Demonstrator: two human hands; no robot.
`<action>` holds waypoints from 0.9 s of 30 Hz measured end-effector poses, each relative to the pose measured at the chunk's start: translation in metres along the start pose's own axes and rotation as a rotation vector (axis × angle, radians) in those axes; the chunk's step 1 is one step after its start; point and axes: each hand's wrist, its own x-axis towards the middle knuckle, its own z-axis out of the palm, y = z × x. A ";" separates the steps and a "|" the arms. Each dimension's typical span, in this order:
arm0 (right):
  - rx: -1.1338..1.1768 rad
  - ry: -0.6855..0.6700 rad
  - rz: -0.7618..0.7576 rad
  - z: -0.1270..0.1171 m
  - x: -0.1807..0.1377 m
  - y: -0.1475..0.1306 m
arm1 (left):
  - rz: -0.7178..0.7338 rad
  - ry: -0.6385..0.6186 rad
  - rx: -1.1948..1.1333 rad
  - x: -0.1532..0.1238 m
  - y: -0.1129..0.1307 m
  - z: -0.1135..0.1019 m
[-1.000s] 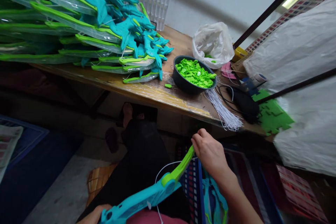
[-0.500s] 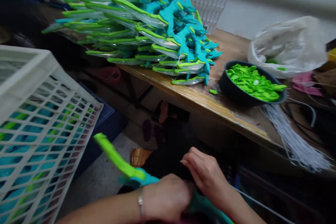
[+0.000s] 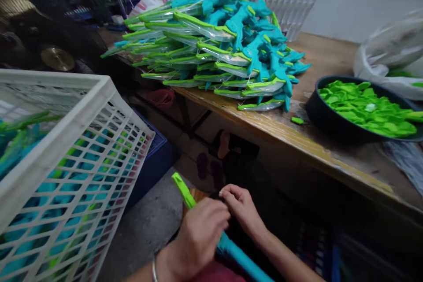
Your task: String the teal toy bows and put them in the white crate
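My left hand [image 3: 204, 224], with a bracelet at the wrist, is closed around a teal-and-green plastic toy bow [image 3: 239, 255]. The bow's bright green arm [image 3: 183, 189] sticks out past the knuckles, and its teal body slants down to the right over my lap. Close beside it, my right hand [image 3: 243, 209] is pinched, thumb against fingers. A tiny pale spot shows at its fingertips; I cannot make out whether it is a nail or a thing held. My left hand hides the middle of the bow.
Many similar bows [image 3: 211, 48] are piled on the wooden table [image 3: 330, 158]. A dark bowl [image 3: 333, 119] of small green pieces [image 3: 366, 105] stands right, a loose green piece [image 3: 297, 120] nearby. A white plastic bag [image 3: 373, 64] lies behind. At left, a white crate [image 3: 99, 141] holds more bows.
The view has swung left, so the table things sit further right. The bow has turned in my left hand, which now covers its joint with the green arm. My right hand stays pinched beside it.
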 end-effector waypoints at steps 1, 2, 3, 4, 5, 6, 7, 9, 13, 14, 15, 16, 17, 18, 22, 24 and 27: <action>0.014 -0.021 0.005 0.001 -0.003 -0.002 | -0.109 0.001 0.019 0.002 -0.004 -0.011; 0.028 -0.046 0.008 0.002 -0.006 -0.004 | -0.186 -0.019 0.031 0.004 -0.007 -0.017; 0.042 -0.071 0.009 0.002 -0.009 -0.006 | -0.225 -0.054 0.031 0.005 -0.010 -0.020; 0.055 -0.092 0.007 0.002 -0.011 -0.009 | -0.238 -0.095 0.021 0.006 -0.012 -0.020; 0.065 -0.111 0.005 0.002 -0.014 -0.010 | -0.243 -0.125 0.010 0.007 -0.013 -0.018; 0.070 -0.125 0.004 0.001 -0.016 -0.012 | -0.246 -0.136 0.001 0.008 -0.014 -0.015; 0.070 -0.137 0.006 0.000 -0.018 -0.014 | -0.245 -0.135 -0.005 0.009 -0.014 -0.012; 0.073 -0.159 0.028 -0.004 -0.023 -0.016 | -0.251 -0.123 0.000 0.010 -0.013 -0.007; 0.076 -0.214 0.095 -0.011 -0.028 -0.019 | -0.210 -0.117 0.033 0.009 -0.011 -0.011; 0.065 -0.228 0.111 -0.013 -0.028 -0.020 | -0.193 -0.109 0.041 0.008 -0.010 -0.013; 0.052 -0.239 0.125 -0.016 -0.028 -0.022 | -0.179 -0.096 0.049 0.008 -0.009 -0.014; 0.041 -0.248 0.137 -0.018 -0.028 -0.024 | -0.170 -0.081 0.056 0.007 -0.009 -0.016; 0.039 -0.256 0.146 -0.020 -0.028 -0.026 | -0.163 -0.064 0.063 0.007 -0.008 -0.016; 0.042 -0.264 0.153 -0.022 -0.029 -0.028 | -0.157 -0.045 0.071 0.006 -0.007 -0.016; 0.123 -0.267 0.220 -0.023 -0.031 -0.034 | -0.149 0.018 0.080 0.005 -0.004 -0.010; 0.171 -0.238 0.260 -0.020 -0.032 -0.035 | -0.159 0.034 0.072 0.005 -0.003 -0.008; 0.213 -0.181 0.272 -0.017 -0.034 -0.037 | -0.172 0.143 0.092 0.006 -0.005 -0.012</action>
